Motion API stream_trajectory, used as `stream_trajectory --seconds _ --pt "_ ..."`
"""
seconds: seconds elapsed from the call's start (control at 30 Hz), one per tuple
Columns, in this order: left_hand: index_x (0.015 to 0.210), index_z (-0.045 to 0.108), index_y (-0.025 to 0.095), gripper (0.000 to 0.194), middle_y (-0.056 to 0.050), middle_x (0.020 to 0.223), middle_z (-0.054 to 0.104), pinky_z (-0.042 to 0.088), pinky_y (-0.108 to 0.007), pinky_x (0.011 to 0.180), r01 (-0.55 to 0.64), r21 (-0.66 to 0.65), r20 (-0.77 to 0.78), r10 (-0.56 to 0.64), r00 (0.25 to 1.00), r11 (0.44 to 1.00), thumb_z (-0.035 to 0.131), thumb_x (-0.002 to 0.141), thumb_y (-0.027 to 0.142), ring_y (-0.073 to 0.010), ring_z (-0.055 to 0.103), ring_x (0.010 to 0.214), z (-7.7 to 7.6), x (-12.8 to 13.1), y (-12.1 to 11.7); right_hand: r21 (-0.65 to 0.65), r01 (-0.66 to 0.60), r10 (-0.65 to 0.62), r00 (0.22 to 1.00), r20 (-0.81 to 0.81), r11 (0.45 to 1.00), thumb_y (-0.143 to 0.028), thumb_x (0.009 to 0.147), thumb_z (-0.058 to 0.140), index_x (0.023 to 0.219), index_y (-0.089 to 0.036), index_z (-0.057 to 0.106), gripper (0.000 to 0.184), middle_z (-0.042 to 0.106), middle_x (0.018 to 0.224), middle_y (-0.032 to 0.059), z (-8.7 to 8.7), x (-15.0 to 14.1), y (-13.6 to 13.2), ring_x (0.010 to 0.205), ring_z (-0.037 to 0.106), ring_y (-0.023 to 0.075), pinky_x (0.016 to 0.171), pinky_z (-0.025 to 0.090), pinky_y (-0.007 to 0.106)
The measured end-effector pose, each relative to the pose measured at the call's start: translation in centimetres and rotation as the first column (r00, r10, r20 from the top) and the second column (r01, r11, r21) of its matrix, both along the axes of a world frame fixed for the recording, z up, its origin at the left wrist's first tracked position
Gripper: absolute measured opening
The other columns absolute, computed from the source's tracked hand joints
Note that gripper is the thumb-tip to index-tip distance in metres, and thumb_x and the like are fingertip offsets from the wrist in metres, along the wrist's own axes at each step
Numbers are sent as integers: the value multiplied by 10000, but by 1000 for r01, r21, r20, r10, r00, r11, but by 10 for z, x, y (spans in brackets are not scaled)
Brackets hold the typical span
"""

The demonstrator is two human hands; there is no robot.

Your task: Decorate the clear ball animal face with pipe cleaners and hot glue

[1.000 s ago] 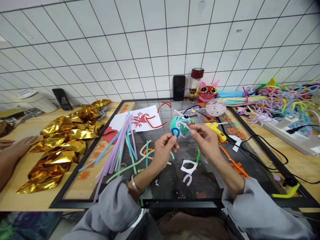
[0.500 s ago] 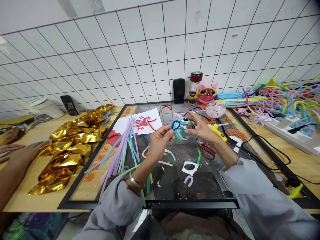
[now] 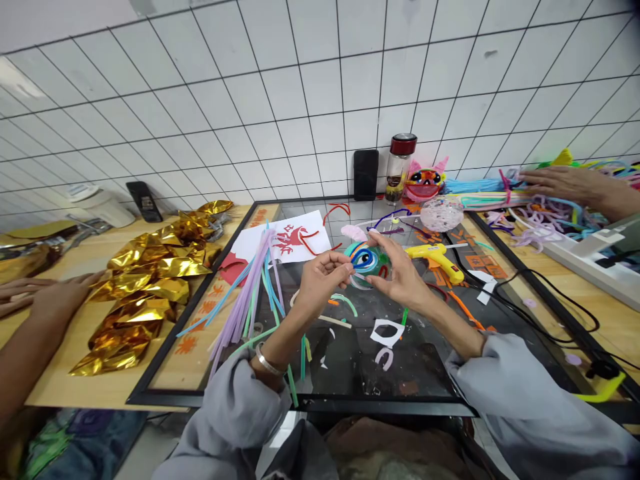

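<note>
A rounded green craft piece point(image 3: 383, 261) with a large blue-and-white eye is held up over the glass-topped table. My right hand point(image 3: 404, 272) grips it from the right, thumb below and fingers above. My left hand point(image 3: 323, 279) is closed in a pinch at the left side of the eye. A blue pipe cleaner loop point(image 3: 365, 249) shows at the eye; the fingertips partly hide where it is pinched. Just right of my right hand lies a yellow glue gun point(image 3: 440, 259). Below my hands are a white paper piece with a hole point(image 3: 387, 333) and pipe cleaner scraps.
Purple, blue and green pipe cleaners point(image 3: 255, 287) lie at the left, beside gold foil point(image 3: 145, 293). Other people's hands rest at far left point(image 3: 55, 300) and reach in at right point(image 3: 575, 187). A glass bottle point(image 3: 400, 170), phone point(image 3: 366, 175), and power strip point(image 3: 590, 267) stand around; black cords cross the right side.
My left hand has brought the blue loop from in front of the craft piece to its eye. The piece has turned to show the eye. Another person's hand has entered at right.
</note>
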State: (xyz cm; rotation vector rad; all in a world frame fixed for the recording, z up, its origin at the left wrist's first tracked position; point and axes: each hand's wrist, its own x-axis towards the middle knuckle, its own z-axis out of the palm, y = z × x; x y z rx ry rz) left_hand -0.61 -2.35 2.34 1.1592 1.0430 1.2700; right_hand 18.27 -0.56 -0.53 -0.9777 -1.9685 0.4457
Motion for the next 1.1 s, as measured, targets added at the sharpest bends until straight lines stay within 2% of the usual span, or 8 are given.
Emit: stream_trajectory --seconds 0.3,0.47,0.73,1.1 --pt "732 667 142 218 11 578 642 448 -185 468 8 -16 -46 -9 999 1000 780 619 290 -76 546 482 -6 2 2 34 -38 39 999 -22 999 -347 835 666 1405 -274 491 600 589 1351 112 1 2 -9 1281 511 325 1091 374 507" --pt "718 675 139 200 13 551 623 443 -188 461 24 -33 -74 -27 997 999 769 613 281 -80 542 475 -6 2 2 48 -39 41 998 -43 998 -342 839 679 1309 -262 559 491 615 1278 115 3 3 -9 1226 547 305 1052 406 489" --pt "751 657 151 213 29 556 605 440 -186 486 -26 11 -27 26 999 1000 758 649 308 -79 544 497 -10 5 -1 29 -21 24 996 -91 999 -380 835 685 1259 -257 596 451 627 1243 110 2 2 -7 1203 556 303 1034 420 489" --pt "766 640 154 225 34 545 596 439 -183 509 -37 31 -1 37 999 999 765 668 313 -91 570 536 -11 6 -3 34 -32 36 992 -122 999 -314 820 702 1258 -254 593 455 626 1234 106 0 4 -4 1178 575 292 1016 449 488"
